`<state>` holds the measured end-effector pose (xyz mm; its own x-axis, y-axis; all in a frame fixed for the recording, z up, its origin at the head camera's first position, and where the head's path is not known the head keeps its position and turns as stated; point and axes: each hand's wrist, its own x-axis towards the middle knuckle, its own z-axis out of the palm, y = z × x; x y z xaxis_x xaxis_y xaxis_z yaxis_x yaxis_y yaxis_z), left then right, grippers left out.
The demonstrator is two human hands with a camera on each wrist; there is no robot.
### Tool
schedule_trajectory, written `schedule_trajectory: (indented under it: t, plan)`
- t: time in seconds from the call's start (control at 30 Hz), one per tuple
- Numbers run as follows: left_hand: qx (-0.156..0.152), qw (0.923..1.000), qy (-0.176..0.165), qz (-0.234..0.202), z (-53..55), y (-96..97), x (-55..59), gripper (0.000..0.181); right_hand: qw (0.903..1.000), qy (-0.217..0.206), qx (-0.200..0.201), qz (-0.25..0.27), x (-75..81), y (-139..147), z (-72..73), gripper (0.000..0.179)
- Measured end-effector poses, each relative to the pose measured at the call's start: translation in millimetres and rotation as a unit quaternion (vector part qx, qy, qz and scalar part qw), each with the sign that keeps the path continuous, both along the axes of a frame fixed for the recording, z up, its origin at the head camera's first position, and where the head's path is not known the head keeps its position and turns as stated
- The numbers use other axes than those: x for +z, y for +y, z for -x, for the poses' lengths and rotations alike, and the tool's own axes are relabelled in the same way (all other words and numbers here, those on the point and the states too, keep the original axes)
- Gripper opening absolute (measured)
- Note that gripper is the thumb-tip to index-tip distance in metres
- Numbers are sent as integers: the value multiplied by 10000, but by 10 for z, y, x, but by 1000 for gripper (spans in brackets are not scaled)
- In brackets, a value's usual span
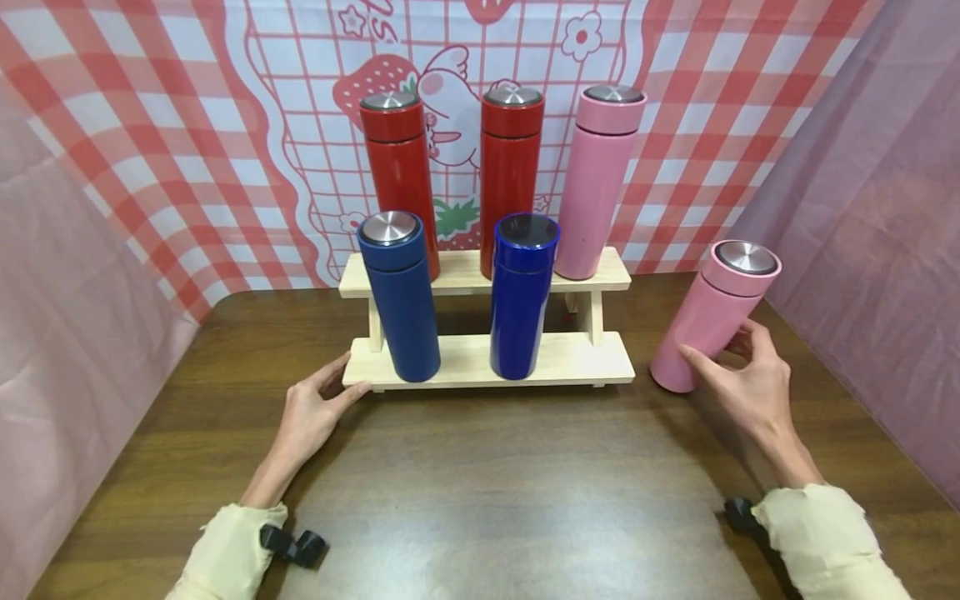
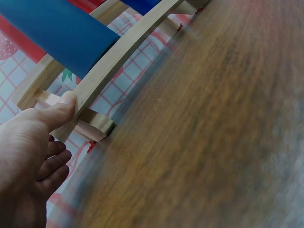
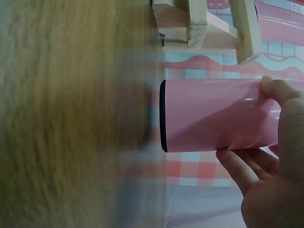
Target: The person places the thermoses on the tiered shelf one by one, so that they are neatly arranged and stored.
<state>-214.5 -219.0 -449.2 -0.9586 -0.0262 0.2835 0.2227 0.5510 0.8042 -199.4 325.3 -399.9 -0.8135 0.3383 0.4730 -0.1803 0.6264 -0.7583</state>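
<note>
My right hand (image 1: 750,387) holds a pink thermos bottle (image 1: 701,333) with a steel lid, to the right of a two-step wooden stand (image 1: 581,358). Thumb and fingers lie on opposite sides of its body, and its black base is close over the table in the right wrist view. At the stand's left end, my left hand (image 1: 315,408) pinches the lower shelf (image 2: 107,66), thumb on its front edge. A matte blue bottle (image 1: 408,308) and a glossy dark blue bottle (image 1: 519,308) stand on that shelf. Two red bottles, one left (image 1: 401,175) and one central (image 1: 510,175), share the upper shelf with another pink bottle (image 1: 600,183).
The brown wooden table (image 1: 480,483) extends in front of the stand. Behind it hangs a red-and-white checked cloth (image 1: 712,108) with strawberry prints. Plain pinkish cloth hangs on the left (image 1: 82,333) and right (image 1: 862,250).
</note>
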Motion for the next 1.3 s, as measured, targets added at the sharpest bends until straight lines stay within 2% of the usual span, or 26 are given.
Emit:
schedule_trajectory:
  t: [0.37, 0.67, 0.9, 1.3]
  plan:
    - [25, 10000, -3, 15, 1, 1, 1, 66, 9991, 388, 146, -117, 128, 1, -92, 68]
    - [20, 10000, 5, 40, -1, 12, -1, 65, 9981, 505, 222, -283, 213, -6, -137, 67]
    - [22, 10000, -1, 10, -1, 7, 0, 65, 9968, 692, 330, -216, 286, -78, -156, 67]
    - [17, 10000, 20, 12, 2, 1, -12, 64, 9929, 929, 735, -111, 346, -280, -137, 65]
